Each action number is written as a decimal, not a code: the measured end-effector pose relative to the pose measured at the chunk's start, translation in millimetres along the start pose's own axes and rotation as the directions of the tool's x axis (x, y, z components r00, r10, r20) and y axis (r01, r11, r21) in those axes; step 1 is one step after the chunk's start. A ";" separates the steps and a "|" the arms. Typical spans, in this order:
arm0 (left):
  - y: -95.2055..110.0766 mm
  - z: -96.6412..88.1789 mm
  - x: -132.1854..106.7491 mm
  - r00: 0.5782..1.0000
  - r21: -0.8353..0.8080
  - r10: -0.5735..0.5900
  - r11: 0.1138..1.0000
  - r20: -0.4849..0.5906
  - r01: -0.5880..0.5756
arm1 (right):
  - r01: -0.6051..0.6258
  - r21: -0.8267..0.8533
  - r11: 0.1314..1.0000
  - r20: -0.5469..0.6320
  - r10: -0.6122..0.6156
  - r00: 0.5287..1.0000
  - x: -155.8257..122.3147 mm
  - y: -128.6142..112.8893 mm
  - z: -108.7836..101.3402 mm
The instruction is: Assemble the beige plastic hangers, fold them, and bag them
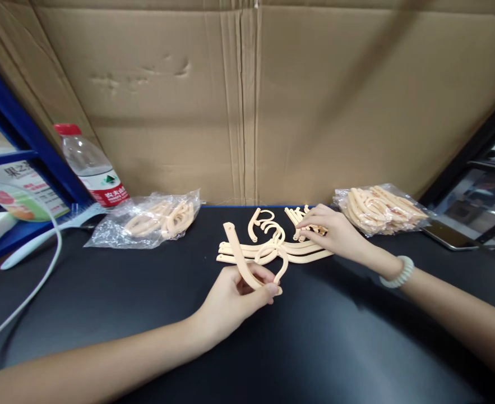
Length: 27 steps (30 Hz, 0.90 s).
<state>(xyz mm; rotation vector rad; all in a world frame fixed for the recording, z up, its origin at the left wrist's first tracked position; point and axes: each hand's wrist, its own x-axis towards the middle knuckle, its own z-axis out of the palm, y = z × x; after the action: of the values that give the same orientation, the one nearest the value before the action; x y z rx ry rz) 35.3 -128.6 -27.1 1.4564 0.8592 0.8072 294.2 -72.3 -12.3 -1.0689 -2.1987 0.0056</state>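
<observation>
My left hand [239, 297] is closed around a part-built beige plastic hanger [237, 252], with one arm rising to the upper left and a hook curving up on the right. Behind it, several beige hangers [306, 255] lie stacked on the black table, their hooks bunched at the middle. My right hand [329, 229] reaches to a row of loose hanger arms [294, 221], fingertips pinched on one of them and partly hiding the row. Between the hands, a loose arm [253, 225] and some loose hooks [267, 215] rest at the back.
A clear bag of beige parts [158, 219] lies back left, in front of a red-capped water bottle [91, 168]. Another filled bag [382, 210] sits back right beside a phone [444, 234]. A white cable [56, 247] loops at left. Cardboard [167, 112] walls the back.
</observation>
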 end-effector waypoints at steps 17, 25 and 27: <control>-3.6 -2.1 -0.1 0.999 -0.076 -0.004 0.997 -0.049 0.000 | -0.352 0.443 0.825 -0.014 0.399 0.917 20.7 1.4 1.9; -3.0 -3.9 1.7 0.999 -0.066 0.037 0.997 0.007 -0.037 | -0.368 0.764 0.530 -0.044 0.612 0.790 -17.7 -45.3 1.6; -3.4 -4.5 2.4 0.999 -0.062 0.042 0.997 0.012 -0.041 | -0.370 0.768 0.523 -0.062 0.636 0.769 -24.3 -50.8 5.1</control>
<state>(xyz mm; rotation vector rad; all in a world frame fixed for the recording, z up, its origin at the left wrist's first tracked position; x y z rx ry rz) 32.3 -124.2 -30.3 1.4275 0.7894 0.8476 266.5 -121.5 -15.7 -1.0854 -1.2631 0.8405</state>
